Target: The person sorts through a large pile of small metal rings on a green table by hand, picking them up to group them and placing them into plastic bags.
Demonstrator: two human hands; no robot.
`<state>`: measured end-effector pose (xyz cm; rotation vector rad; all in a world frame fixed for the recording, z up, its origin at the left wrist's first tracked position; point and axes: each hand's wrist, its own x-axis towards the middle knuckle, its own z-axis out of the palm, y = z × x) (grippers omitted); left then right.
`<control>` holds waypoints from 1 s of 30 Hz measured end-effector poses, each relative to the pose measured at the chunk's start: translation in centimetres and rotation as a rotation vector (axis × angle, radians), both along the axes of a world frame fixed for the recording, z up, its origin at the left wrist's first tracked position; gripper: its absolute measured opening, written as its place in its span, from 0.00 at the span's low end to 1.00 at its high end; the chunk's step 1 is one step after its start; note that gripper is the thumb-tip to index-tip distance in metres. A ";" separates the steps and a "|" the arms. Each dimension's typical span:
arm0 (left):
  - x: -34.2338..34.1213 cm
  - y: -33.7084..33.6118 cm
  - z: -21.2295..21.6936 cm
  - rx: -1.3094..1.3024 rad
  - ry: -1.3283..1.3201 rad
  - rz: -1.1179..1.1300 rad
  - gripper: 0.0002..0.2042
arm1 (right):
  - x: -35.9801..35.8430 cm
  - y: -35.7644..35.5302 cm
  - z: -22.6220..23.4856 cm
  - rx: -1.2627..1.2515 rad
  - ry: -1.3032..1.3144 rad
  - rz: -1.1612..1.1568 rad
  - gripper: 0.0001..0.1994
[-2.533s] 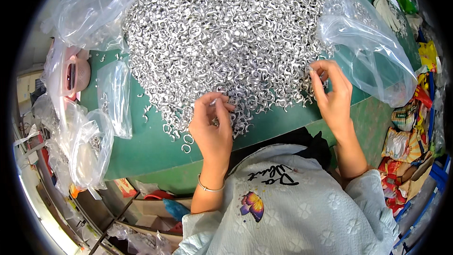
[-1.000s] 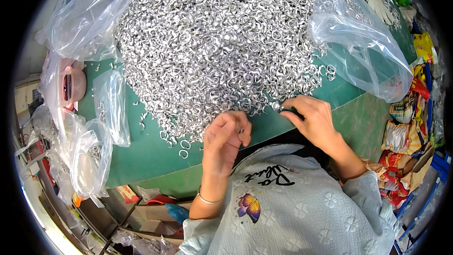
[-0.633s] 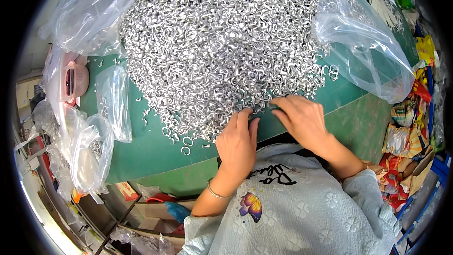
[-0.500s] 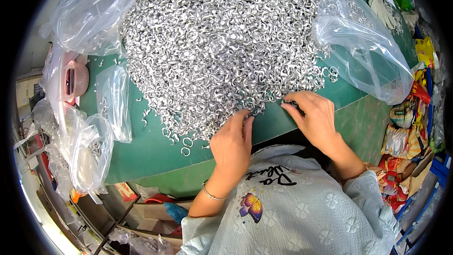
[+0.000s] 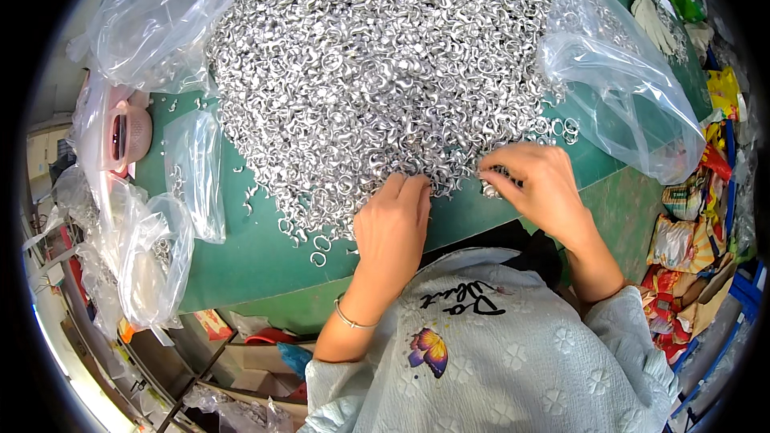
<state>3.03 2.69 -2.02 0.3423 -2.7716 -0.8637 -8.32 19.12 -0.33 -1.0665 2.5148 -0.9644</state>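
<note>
A wide heap of small, shiny silver metal pieces, many of them curved or hook-like, covers most of the green tabletop. My left hand reaches into the heap's near edge, its fingers bent and pressed together. Its fingertips are hidden among the pieces, so what they grip cannot be made out. To the right, my right hand is curled at the same edge, thumb and forefinger drawn close around a few pieces too small to tell apart. A few loose metal rings lie left of my left hand.
Clear plastic bags lie left and right of the heap. A pink basket stands at the left edge. White gloves lie at the far right. Colourful packages are stacked beyond the table's right side.
My left hand has shifted slightly up, deeper into the heap's edge. My right hand has moved a little up and right, and metal pieces now show beneath its fingers.
</note>
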 end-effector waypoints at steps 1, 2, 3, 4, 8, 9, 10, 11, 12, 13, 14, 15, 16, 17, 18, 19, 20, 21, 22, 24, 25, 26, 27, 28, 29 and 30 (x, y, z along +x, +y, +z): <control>0.2 0.0 0.0 0.012 -0.007 0.002 0.08 | -0.1 -0.5 0.1 -0.031 0.008 -0.066 0.02; 0.0 0.0 0.2 0.020 0.025 0.039 0.08 | -0.2 -1.2 0.2 -0.063 0.016 -0.133 0.03; -0.6 0.1 0.5 0.032 0.060 0.073 0.08 | -0.2 -2.1 -0.1 -0.100 0.161 -0.182 0.03; -1.2 0.2 0.6 0.042 0.094 0.108 0.08 | -0.3 -2.8 -0.3 -0.095 0.201 -0.176 0.03; -2.7 0.3 0.5 0.006 0.006 0.111 0.08 | -0.8 -3.8 -0.8 -0.066 0.292 -0.125 0.05; -2.7 0.5 0.0 0.006 0.021 0.133 0.08 | -0.7 -3.4 -0.8 -0.035 0.284 -0.109 0.05; -2.7 0.6 -0.3 0.006 0.036 0.156 0.08 | -0.6 -3.2 -0.8 -0.003 0.277 -0.093 0.05; -2.7 0.5 -0.4 0.017 0.031 0.151 0.08 | -0.3 -3.4 -0.9 0.023 0.300 -0.095 0.05; -2.7 0.5 -0.6 0.028 0.028 0.141 0.07 | 0.2 -3.7 -1.2 0.050 0.324 -0.103 0.05; -2.7 0.4 -0.6 0.039 0.025 0.132 0.07 | 0.4 -3.9 -1.3 0.077 0.347 -0.109 0.05; -2.6 0.3 -0.6 0.088 0.061 0.148 0.07 | 0.4 -3.8 -1.3 0.072 0.341 -0.112 0.05; -2.5 0.1 -0.6 0.135 0.095 0.167 0.06 | 0.4 -3.7 -1.3 0.063 0.333 -0.112 0.05; -2.4 -0.1 -0.5 0.182 0.130 0.186 0.06 | 0.4 -3.6 -1.3 0.055 0.325 -0.111 0.05; -1.9 -0.4 0.3 0.335 0.017 0.207 0.05 | 0.3 -3.4 -1.0 0.032 0.276 -0.124 0.05; -1.6 -0.7 0.7 0.616 -0.002 0.244 0.05 | 0.3 -3.1 -0.6 0.010 0.228 -0.137 0.04; -1.3 -1.0 1.0 0.897 -0.021 0.279 0.05 | 0.1 -2.8 -0.4 -0.012 0.180 -0.149 0.03; -1.0 -1.5 1.2 1.178 -0.041 0.312 0.05 | 0.0 -2.5 -0.5 -0.171 -0.035 -0.184 0.03; -0.4 -2.1 1.1 1.522 -0.089 0.305 0.05 | -0.2 -2.3 -0.7 -0.330 -0.250 -0.216 0.02; -0.1 -2.4 1.0 1.615 -0.102 0.288 0.05 | -0.5 -1.9 -0.8 -0.488 -0.467 -0.245 0.02; 0.6 -2.6 0.9 1.798 -0.127 0.252 0.04 | -1.2 -1.5 -0.3 -0.807 -1.104 -0.330 0.05; 0.6 -1.8 1.4 1.372 -0.155 0.360 0.05 | -1.3 -1.5 -0.1 -0.948 -1.317 -0.329 0.05; 0.8 -1.6 1.2 1.028 -0.122 0.310 0.05 | -1.4 -1.5 0.0 -1.089 -1.529 -0.325 0.06; 1.0 -1.5 1.1 0.683 -0.089 0.259 0.06 | -1.3 -1.5 -0.6 -1.068 -1.498 -0.289 0.08; 1.0 -1.4 0.9 0.339 -0.057 0.205 0.07 | -1.2 -1.6 -0.6 -0.958 -1.438 -0.269 0.08; 0.7 -1.3 0.9 0.321 -0.028 0.277 0.09 | -1.2 -1.6 -0.6 -0.850 -1.376 -0.250 0.09; 0.2 -1.3 1.1 0.244 0.008 0.287 0.09 | -1.1 -1.7 -0.6 -0.741 -1.313 -0.229 0.09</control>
